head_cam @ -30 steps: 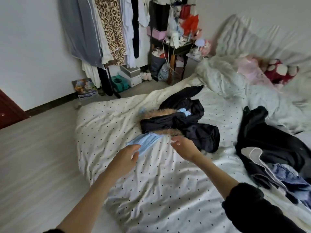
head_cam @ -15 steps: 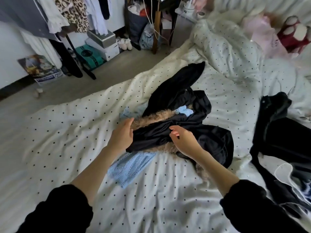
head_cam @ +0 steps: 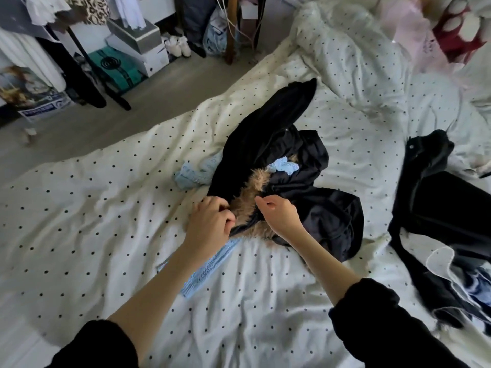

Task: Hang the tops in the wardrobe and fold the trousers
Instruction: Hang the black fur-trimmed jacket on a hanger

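Observation:
A black coat (head_cam: 281, 144) with a tan fur trim (head_cam: 247, 208) lies crumpled in the middle of the dotted bed cover (head_cam: 106, 208). A light blue knit top (head_cam: 204, 266) lies partly under it, with blue fabric also showing at the coat's left and centre. My left hand (head_cam: 210, 224) grips the coat's edge beside the fur. My right hand (head_cam: 279, 213) pinches the black fabric just right of the fur. Both forearms reach in from the bottom, with black sleeves pushed up.
A second pile of dark clothes (head_cam: 446, 213) lies at the bed's right edge. A clothes rack (head_cam: 79, 49) with hanging garments, boxes (head_cam: 132, 49) and shoes (head_cam: 178, 46) stands across the floor at top left. A rumpled duvet (head_cam: 358, 49) and plush toy (head_cam: 459, 30) fill the top right.
The view dropped closer to the bed. Both hands left the blue top and moved onto the black coat, closing on its edge around the fur trim.

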A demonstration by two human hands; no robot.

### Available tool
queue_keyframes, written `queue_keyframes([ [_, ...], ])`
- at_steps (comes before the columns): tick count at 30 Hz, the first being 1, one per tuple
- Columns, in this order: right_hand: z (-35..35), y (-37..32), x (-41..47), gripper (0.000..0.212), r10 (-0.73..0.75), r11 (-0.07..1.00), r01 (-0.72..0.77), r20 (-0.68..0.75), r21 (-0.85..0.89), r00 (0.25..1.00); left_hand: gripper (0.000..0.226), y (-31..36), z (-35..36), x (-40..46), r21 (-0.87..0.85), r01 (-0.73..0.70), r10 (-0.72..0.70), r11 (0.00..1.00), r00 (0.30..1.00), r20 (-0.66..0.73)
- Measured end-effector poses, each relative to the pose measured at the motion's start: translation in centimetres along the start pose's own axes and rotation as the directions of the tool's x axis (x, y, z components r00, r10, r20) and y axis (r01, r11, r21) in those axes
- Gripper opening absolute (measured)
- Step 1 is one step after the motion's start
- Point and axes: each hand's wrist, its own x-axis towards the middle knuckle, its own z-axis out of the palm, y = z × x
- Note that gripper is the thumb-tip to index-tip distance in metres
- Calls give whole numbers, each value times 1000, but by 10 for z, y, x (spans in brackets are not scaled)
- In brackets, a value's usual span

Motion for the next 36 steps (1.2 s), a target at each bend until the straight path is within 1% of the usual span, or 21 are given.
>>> queue_keyframes([
  [2,3,-1,2,46,117,991,-118,12,57,993,9,13,-4,-11,-152,-146,150,978,989,17],
  [4,7,2,-3,44,189,982,-189,12,19,982,10,27,-4,-23,-196,-272,280,942,960,15],
  [5,9,5,-5,39,214,977,-214,-2,-6,977,8,33,-3,-29,-214,-302,314,929,949,26],
  [7,8,10,-10,32,252,968,-253,-36,-10,967,14,42,0,-37,-240,-280,311,930,945,104],
  [9,1,17,-16,40,247,968,-244,-58,52,967,21,46,0,-42,-243,-250,295,937,940,169],
  [11,-12,24,-28,45,216,964,-197,-91,177,972,23,49,-5,-44,-268,-218,276,938,940,200],
  [13,-28,33,-43,44,170,951,-136,-103,277,980,26,50,-14,-42,-312,-174,225,934,965,134],
  [15,-47,42,-61,42,103,948,-68,-97,311,990,37,57,-26,-33,-313,-167,192,935,980,51],
  [17,-68,45,-81,42,25,973,1,-108,229,994,52,73,-41,-17,-287,-229,243,930,970,14],
  [19,-88,44,-102,39,-59,993,72,-133,97,989,65,96,-55,1,-213,-346,357,914,934,15],
  [20,-102,45,-118,34,-94,993,104,-161,53,982,66,116,-61,7,-181,-420,431,889,902,24],
  [21,-112,43,-128,29,-126,991,133,-173,31,977,62,129,-65,12,-176,-466,479,867,877,39],
  [23,-136,43,-154,21,-161,986,164,-219,0,962,36,163,-71,14,-200,-516,535,833,843,52],
  [24,-149,45,-168,22,-171,985,168,-240,-34,955,23,178,-75,12,-197,-521,539,830,841,49],
  [25,-161,46,-178,26,-185,982,168,-259,-88,948,19,189,-79,10,-200,-500,519,843,853,56],
  [27,-185,53,-202,33,-215,963,148,-314,-225,925,25,212,-93,2,-238,-457,478,857,877,38],
  [29,-197,54,-211,31,-242,933,116,-359,-340,901,29,226,-113,0,-257,-460,459,850,886,-66],
  [31,-210,53,-229,25,-275,908,75,-453,-412,848,30,246,-138,-11,-234,-485,456,843,874,-169],
  [32,-217,51,-238,25,-314,896,74,-508,-437,802,31,255,-155,-19,-216,-493,448,843,865,-228],
  [34,-230,44,-251,28,-356,887,65,-585,-458,729,31,263,-183,-29,-210,-474,395,855,858,-327],
  [36,-243,37,-272,32,-412,877,90,-641,-472,648,29,267,-214,-50,-193,-446,331,874,837,-435],
])
